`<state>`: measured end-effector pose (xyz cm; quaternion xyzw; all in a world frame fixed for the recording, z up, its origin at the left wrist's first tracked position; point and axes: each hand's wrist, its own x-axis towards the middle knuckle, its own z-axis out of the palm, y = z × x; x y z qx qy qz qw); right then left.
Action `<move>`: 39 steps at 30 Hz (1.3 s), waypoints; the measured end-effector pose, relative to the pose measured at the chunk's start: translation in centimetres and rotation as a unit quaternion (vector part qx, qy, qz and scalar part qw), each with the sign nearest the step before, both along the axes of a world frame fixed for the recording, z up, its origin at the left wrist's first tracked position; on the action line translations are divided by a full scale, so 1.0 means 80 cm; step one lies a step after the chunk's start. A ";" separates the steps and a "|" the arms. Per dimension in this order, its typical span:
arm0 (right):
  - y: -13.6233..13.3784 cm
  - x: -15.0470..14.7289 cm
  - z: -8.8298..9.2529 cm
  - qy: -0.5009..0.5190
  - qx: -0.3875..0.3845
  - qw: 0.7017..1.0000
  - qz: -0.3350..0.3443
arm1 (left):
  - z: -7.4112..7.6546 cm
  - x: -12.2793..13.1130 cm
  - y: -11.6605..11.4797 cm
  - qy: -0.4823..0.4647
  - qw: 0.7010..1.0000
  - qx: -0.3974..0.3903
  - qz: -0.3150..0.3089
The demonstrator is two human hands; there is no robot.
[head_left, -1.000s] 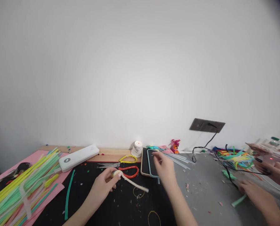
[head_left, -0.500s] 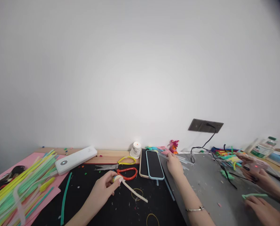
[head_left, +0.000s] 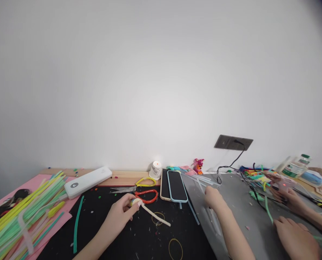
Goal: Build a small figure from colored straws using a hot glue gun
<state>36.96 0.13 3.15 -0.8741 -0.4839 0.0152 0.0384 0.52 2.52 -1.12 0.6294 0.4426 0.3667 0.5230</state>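
My left hand (head_left: pixel 122 212) pinches a small cream-coloured disc between thumb and fingers. A cream pipe cleaner (head_left: pixel 157 216) trails from it to the right over the black mat; a bit of yellow shows at the disc's edge. My right hand (head_left: pixel 213 198) is closed above the grey mat, its fingertips mostly hidden. A translucent strip (head_left: pixel 215 223) shows on both sides of this fist and seems to be in its grip. Scissors (head_left: pixel 146 196) with red and yellow handles lie open just beyond my left hand. Two phones (head_left: pixel 177 186) overlap between my hands.
Pipe cleaners (head_left: pixel 28 213) are heaped on pink paper at left, near a white power bank (head_left: pixel 88 182). A paper cup (head_left: pixel 155 170) and a pink-orange figurine (head_left: pixel 198 166) stand by the wall. At right, another person's hands (head_left: pixel 296 234) work near a black cable (head_left: pixel 232 162).
My right hand has drawn back from the pink pieces by the figurine, towards me and to the right, and its fist is closed. My left hand keeps its pinch nearly in place.
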 end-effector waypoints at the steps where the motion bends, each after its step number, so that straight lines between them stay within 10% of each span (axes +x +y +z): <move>1: -0.005 0.003 0.002 0.004 -0.006 1.000 -0.008 | 0.001 0.000 -0.001 0.000 1.000 0.002 0.001; 9: -0.015 -0.066 0.030 0.043 0.076 0.995 0.044 | 0.014 -0.002 -0.010 0.014 1.000 0.026 0.009; 14: -0.020 -0.180 0.035 0.231 0.230 0.888 0.325 | 0.008 -0.003 -0.010 0.015 0.998 0.029 0.046; 19: -0.017 -0.245 0.016 0.180 0.256 0.835 0.452 | 0.001 -0.004 0.001 -0.061 0.994 0.006 0.093; 26: -0.014 -0.245 -0.020 0.072 0.288 0.861 0.412 | 0.004 -0.005 0.010 -0.193 0.970 -0.120 0.083; 39: -0.018 -0.237 -0.028 0.148 0.301 0.854 0.398 | 0.009 -0.010 0.001 -0.222 0.968 -0.117 0.027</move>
